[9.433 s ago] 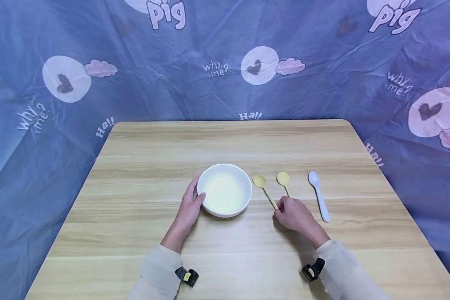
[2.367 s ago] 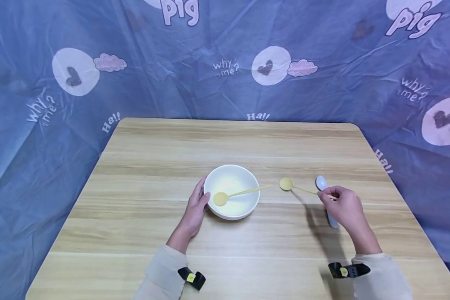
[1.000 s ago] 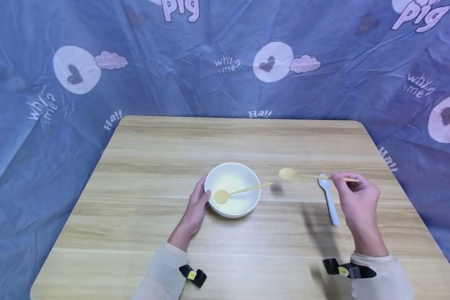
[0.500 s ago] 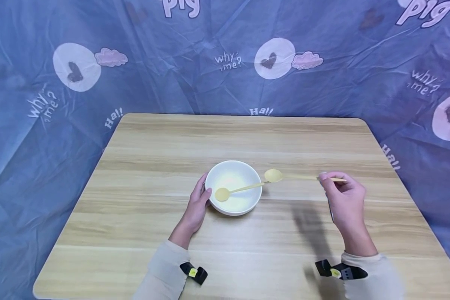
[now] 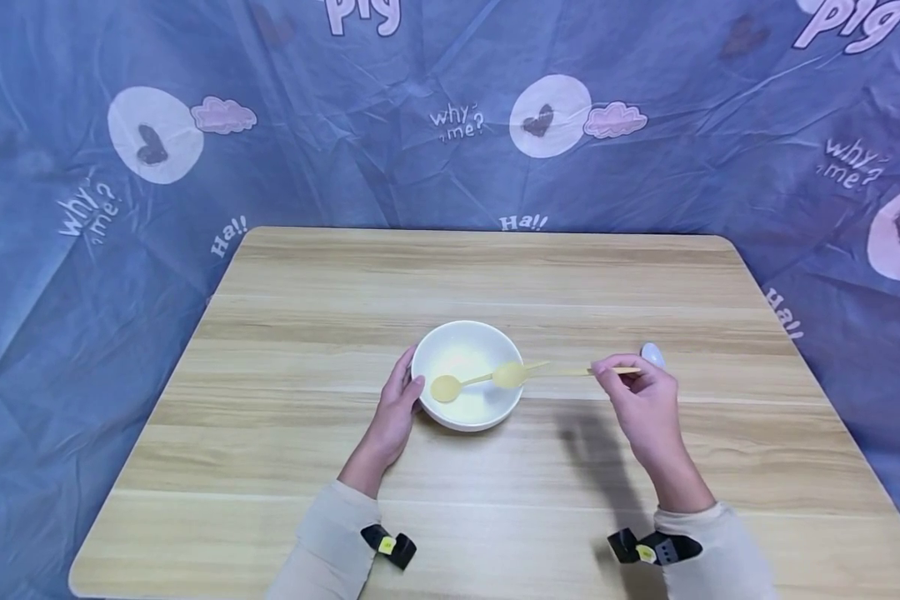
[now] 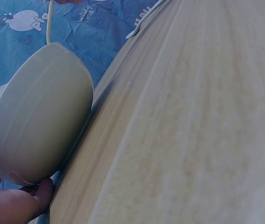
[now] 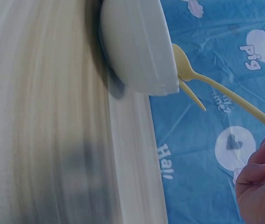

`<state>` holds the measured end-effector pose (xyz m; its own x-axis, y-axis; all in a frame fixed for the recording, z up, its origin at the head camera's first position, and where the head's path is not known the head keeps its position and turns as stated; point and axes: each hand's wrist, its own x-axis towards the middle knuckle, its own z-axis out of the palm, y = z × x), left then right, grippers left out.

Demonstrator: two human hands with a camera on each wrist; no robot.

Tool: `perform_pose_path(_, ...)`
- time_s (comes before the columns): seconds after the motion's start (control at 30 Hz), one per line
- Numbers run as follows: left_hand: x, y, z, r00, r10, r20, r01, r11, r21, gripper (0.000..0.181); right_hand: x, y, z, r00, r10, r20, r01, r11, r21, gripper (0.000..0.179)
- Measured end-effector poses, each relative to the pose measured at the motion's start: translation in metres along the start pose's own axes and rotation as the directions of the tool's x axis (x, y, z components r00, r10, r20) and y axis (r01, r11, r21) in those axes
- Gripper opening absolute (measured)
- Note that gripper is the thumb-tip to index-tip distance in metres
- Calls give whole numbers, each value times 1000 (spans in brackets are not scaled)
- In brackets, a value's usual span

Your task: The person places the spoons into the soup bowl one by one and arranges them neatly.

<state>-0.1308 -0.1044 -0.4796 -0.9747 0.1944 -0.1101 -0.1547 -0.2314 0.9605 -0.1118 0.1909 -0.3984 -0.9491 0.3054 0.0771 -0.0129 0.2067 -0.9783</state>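
Observation:
A white bowl [image 5: 453,343] stands on the table, and my left hand [image 5: 390,421] holds its left side with the thumb at the rim. One yellow spoon [image 5: 446,388] lies in the bowl, its handle leaning over the right rim. My right hand [image 5: 645,408] pinches a second yellow spoon [image 7: 235,99] by the handle, raised above the table. In the head view its round end overlaps the bowl's right rim and the first spoon's handle. In the left wrist view the bowl [image 6: 43,112] hides both spoon heads.
A pale bluish-white spoon [image 5: 652,356] lies on the table beyond my right hand, which covers most of it. The wooden table [image 5: 307,292] ends at a blue printed cloth [image 5: 390,175] behind and at the sides.
Earlier, one yellow spoon went from the table into the bowl. Since then my right hand has lifted the second and carried it left to the bowl. My left hand stays on the bowl.

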Motion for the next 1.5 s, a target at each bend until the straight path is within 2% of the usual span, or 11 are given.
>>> perform_pose_path(0.13, 0, 0, 0, 1000, -14, -8, 14, 1000, 0, 54, -2, 3, 5, 999, 6, 42, -3, 999, -49, 4)
perform_pose_path(0.27, 0, 1, 1, 1000, -23, -11, 23, 1000, 2, 54, -6, 7, 11, 997, 19, 81, -11, 995, -102, 9)
perform_pose_path(0.5, -1, 1, 0, 1000, -14, -5, 14, 1000, -1, 54, -10, 16, 26, 991, 30, 134, -21, 997, -69, 10)
perform_pose_path(0.6, -1, 1, 0, 1000, -16, -5, 16, 1000, -4, 54, -13, 9, 30, 989, 41, 145, -33, 998, -57, 10)
perform_pose_path(0.77, -1, 1, 0, 1000, -13, -4, 13, 1000, -7, 55, -21, -5, 37, 989, 63, 136, -55, 997, -59, 10)
perform_pose_path(1.0, 0, 0, 0, 1000, -16, -3, 16, 1000, 0, 54, -26, -2, 49, 993, 69, 100, -62, 996, -63, 8)
perform_pose_path(1.23, 0, 0, -1, 1000, -2, 8, 2, 1000, -9, 54, -19, 29, 55, 991, 91, 99, -86, 995, -52, 11)
perform_pose_path(1.5, 0, 0, -2, 1000, 2, 14, -1, 1000, -13, 54, -17, 37, 62, 993, 56, 103, -50, 997, -56, 6)
